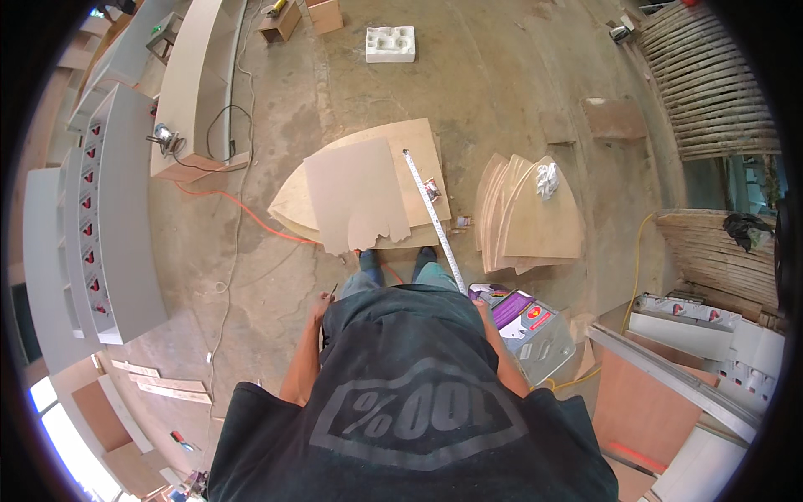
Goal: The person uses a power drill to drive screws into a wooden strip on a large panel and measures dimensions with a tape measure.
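My left hand [320, 307] hangs beside my left thigh, its fingers closed on a thin dark pencil-like stick [334, 290]. My right hand [481, 307] is by my right hip, partly covered by my black shirt. From it a white tape measure blade [431, 215] stretches forward over the plywood; its case is hidden. Pointed, curved plywood panels [360, 138] lie on the floor at my feet. On top of them rests a brown sheet [351, 188] with a ragged near edge. A small red-and-white item [432, 189] sits beside the blade.
To the right stand stacked curved plywood pieces [535, 226] with a white crumpled cloth [547, 180] on top. Long cabinets [125, 209] line the left. An orange cord [251, 216] crosses the floor. A white foam block [390, 55] lies ahead; a purple-and-grey package [523, 322] sits by my right side.
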Motion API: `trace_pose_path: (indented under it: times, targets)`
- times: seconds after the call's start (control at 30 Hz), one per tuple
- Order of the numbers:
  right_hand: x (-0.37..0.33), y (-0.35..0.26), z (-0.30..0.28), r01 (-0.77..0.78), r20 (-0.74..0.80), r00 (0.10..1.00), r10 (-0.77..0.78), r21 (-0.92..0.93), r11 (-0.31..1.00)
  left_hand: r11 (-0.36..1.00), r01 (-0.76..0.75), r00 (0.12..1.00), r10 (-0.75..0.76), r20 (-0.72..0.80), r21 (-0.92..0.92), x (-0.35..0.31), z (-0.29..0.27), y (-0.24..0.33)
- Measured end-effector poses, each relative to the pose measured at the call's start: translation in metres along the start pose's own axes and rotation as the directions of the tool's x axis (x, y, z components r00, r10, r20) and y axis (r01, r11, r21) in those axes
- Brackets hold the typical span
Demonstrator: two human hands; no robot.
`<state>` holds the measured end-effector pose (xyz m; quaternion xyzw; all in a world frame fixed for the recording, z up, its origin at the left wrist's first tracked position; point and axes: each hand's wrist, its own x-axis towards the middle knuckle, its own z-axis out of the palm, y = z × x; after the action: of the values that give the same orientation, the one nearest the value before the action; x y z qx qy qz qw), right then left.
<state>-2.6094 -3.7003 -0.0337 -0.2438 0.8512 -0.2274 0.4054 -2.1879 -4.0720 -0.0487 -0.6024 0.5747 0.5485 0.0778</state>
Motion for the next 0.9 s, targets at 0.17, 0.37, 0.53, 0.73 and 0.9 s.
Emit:
trace_pose_path:
  times: [0.17, 0.37, 0.53, 0.73, 0.9]
  targets:
    - [-0.01, 0.004, 0.014, 0.051, -0.028, 0.998, -0.052, -0.036, 0.998, 0.997, 0.07, 0.998, -0.07, -0.004, -0.021, -0.014, -0.007, 0.019]
    - [-0.023, -0.027, 0.0, -0.216, 0.014, 0.976, 0.215, 0.081, 0.973, 0.999, -0.043, 0.996, 0.042, 0.084, 0.016, 0.001, -0.004, 0.008]
    - [-0.027, -0.044, -0.008, -0.329, 0.03, 0.944, 0.328, 0.129, 0.935, 0.996, -0.088, 0.99, 0.085, 0.116, 0.022, 0.008, -0.005, 0.001]
    - [-0.032, -0.02, 0.003, -0.31, -0.001, 0.95, 0.312, 0.092, 0.946, 0.994, -0.091, 0.988, 0.082, 0.131, 0.064, 0.013, -0.006, 0.012]
    - [-0.036, -0.015, 0.01, -0.294, -0.042, 0.954, 0.297, 0.073, 0.953, 0.993, -0.087, 0.99, 0.077, 0.118, 0.079, 0.021, 0.002, 0.005]
